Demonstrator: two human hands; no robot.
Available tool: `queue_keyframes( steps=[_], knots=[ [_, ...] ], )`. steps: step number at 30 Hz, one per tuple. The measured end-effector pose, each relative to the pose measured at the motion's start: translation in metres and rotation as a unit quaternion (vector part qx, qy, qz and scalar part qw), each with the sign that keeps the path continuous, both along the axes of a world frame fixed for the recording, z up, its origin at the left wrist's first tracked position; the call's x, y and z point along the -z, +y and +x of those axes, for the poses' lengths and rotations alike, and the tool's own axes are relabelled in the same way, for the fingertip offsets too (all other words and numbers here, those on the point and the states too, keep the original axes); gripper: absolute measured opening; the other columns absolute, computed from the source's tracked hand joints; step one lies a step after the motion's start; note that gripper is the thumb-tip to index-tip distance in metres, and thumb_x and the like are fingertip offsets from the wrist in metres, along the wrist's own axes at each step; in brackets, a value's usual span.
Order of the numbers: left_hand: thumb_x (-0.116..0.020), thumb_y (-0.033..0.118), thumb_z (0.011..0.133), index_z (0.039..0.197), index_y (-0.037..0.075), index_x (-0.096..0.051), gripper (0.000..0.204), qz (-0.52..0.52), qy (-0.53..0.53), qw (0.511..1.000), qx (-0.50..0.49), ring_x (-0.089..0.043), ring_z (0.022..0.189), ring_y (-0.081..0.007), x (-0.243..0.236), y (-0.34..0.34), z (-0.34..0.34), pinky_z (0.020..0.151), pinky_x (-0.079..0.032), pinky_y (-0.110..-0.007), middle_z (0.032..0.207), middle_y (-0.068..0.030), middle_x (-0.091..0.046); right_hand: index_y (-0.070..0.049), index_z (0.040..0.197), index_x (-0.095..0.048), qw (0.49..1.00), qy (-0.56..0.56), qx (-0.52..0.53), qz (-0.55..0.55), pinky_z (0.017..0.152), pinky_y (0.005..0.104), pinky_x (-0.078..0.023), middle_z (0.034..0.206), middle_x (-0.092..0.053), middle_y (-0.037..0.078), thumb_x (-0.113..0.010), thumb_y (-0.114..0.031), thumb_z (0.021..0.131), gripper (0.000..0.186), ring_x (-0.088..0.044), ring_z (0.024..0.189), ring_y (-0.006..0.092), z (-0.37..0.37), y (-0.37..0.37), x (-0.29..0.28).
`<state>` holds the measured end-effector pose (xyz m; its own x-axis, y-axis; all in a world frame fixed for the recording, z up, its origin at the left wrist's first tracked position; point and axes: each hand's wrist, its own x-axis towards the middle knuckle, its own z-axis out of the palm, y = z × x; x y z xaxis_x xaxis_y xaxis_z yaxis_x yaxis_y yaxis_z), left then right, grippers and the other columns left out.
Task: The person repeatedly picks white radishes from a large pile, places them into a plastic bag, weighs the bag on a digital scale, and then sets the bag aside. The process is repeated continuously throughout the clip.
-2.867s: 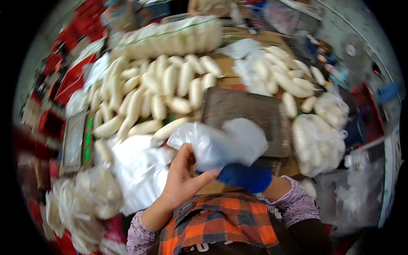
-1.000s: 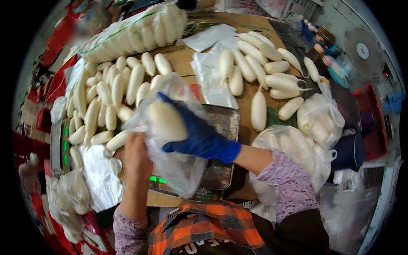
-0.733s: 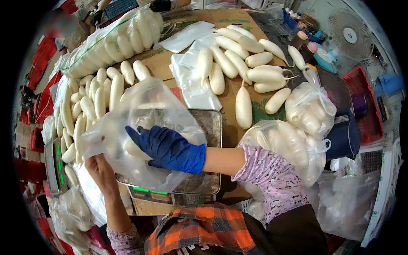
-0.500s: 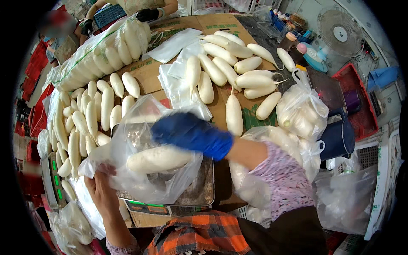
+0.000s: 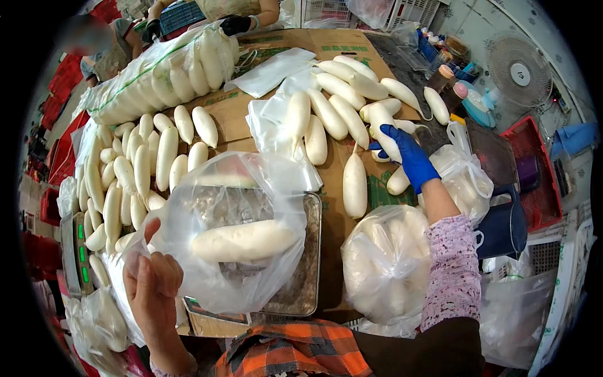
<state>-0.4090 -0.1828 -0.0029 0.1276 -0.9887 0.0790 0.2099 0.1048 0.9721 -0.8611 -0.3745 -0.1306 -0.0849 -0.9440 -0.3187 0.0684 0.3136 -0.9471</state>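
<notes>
On a cardboard-covered table, seen from above, the bare left hand (image 5: 157,276) pinches the edge of a clear bag (image 5: 232,286), its fingers curled in, while the blue-gloved right hand (image 5: 409,157) is closed around a radish (image 5: 384,135) at the right-hand heap (image 5: 339,94); how far that radish is lifted, if at all, is hard to tell. The lower edge cuts off the left forearm and a checked apron (image 5: 295,349). The bag covers much of a metal pan (image 5: 311,264), and the display below it is mostly hidden. At the top, one person (image 5: 229,7) is cropped to a body and gloved hands; another at upper left is partly blurred. Inside the open bag, a single white radish (image 5: 245,241) lies sideways over the pan. Right of it sit a tied bag (image 5: 386,273) full of radishes and a second knotted bag (image 5: 461,179). A long, green-edged sack (image 5: 163,81) of radishes lies at the far left, behind a loose pile (image 5: 141,160). Flat plastic bags (image 5: 273,135) rest mid-table on the brown cardboard (image 5: 333,188). Beyond the right side are a dark blue jug (image 5: 507,226), a red crate (image 5: 540,201) and a fan (image 5: 518,72) by a pale wall.
</notes>
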Motion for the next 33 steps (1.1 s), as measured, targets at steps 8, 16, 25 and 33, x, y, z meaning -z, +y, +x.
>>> queue_keyframes(
  steps=[8, 16, 25, 33],
  knots=[
    [-0.056, 0.017, 0.091, 0.139, -0.012, -0.027, 0.063, 0.020, -0.039, 0.998, -0.039, -0.032, 0.051, -0.0047, -0.005, 0.008, 0.002, 0.048, -0.023, -0.020, 0.059, 0.0053, -0.034, 0.002, 0.112, -0.057, 0.833, 0.536, -0.133, -0.010, 0.085, 0.0473, -0.047, 0.103, -0.064, 0.025, -0.056, -0.059, 0.082, 0.068, -0.062, 0.096, 0.0405, 0.024, 0.033, 0.009],
    [-0.063, 0.026, 0.087, 0.137, -0.012, -0.029, 0.071, 0.056, -0.070, 0.994, -0.069, -0.031, 0.048, -0.0048, 0.005, 0.013, 0.005, 0.046, -0.023, -0.021, 0.059, 0.0057, -0.036, -0.009, 0.137, -0.042, 0.793, 0.565, -0.046, -0.225, 0.093, 0.0412, -0.045, 0.124, -0.056, 0.020, -0.079, -0.029, 0.069, 0.080, -0.056, 0.111, 0.0340, 0.004, -0.062, -0.013],
    [-0.055, 0.015, 0.091, 0.139, -0.011, -0.027, 0.062, 0.048, -0.098, 0.988, -0.107, -0.028, 0.050, -0.0048, 0.004, -0.001, -0.008, 0.048, -0.022, -0.021, 0.057, 0.0057, -0.031, -0.015, 0.143, -0.034, 0.779, 0.592, -0.027, -0.205, 0.102, 0.0396, -0.041, 0.134, -0.049, 0.018, -0.082, -0.020, 0.062, 0.094, -0.050, 0.121, 0.0321, -0.003, -0.180, 0.022],
    [-0.057, 0.017, 0.090, 0.139, -0.010, -0.029, 0.063, 0.061, -0.058, 0.995, -0.057, -0.030, 0.051, -0.0045, 0.003, -0.005, -0.012, 0.049, -0.023, -0.021, 0.059, 0.0061, -0.033, -0.004, 0.139, -0.039, 0.952, -0.047, -0.078, -0.293, 0.100, 0.0358, -0.042, 0.133, -0.051, 0.014, -0.070, -0.024, 0.082, 0.068, -0.052, 0.120, 0.0233, 0.003, -0.087, -0.051]
  ],
)
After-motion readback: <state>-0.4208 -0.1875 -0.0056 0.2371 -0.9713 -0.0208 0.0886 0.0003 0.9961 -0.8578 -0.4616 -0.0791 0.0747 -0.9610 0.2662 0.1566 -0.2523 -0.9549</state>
